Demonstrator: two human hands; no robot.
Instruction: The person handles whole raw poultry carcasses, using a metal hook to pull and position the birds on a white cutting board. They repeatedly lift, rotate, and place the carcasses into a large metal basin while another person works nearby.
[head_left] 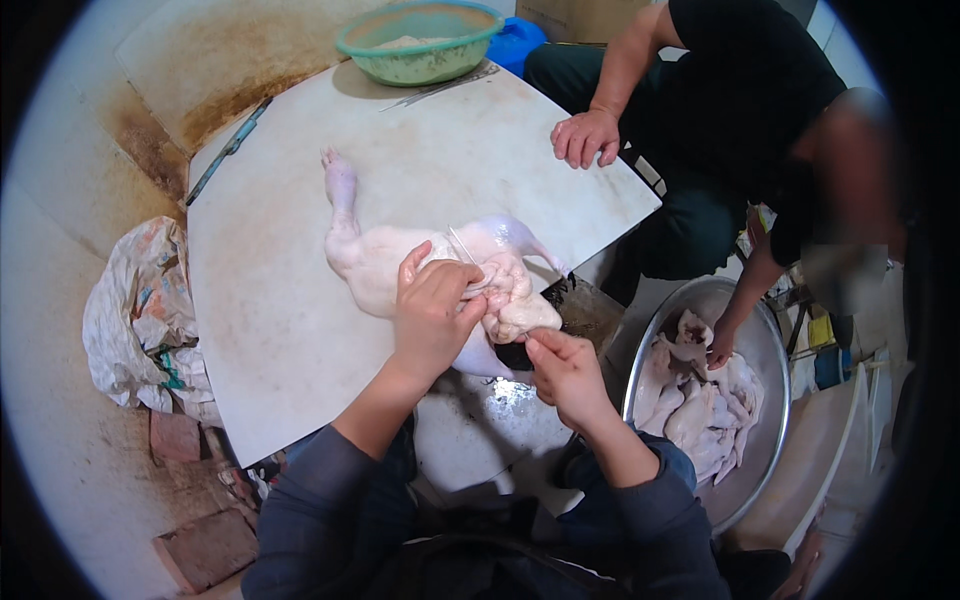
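A pale plucked poultry carcass (375,265) lies on the white table board (270,210), one leg pointing up to the far left. Its folded, loose-skinned end (515,300) is at the board's near right edge. My left hand (432,300) is closed, pinching a fold of its skin between thumb and fingers. A thin white strand or stick (460,243) shows beside those fingertips. My right hand (568,375) is closed in a pinch against the lumpy end of the bird. What lies between its fingertips is too small to make out.
At the far edge stand a green basin (425,62) with pale grainy contents and long metal tools (440,88). A co-worker's hand (586,137) rests on the board; their other reaches into a metal tub (640,375) of plucked birds. A crumpled sack (140,310) and bricks (205,548) lie left.
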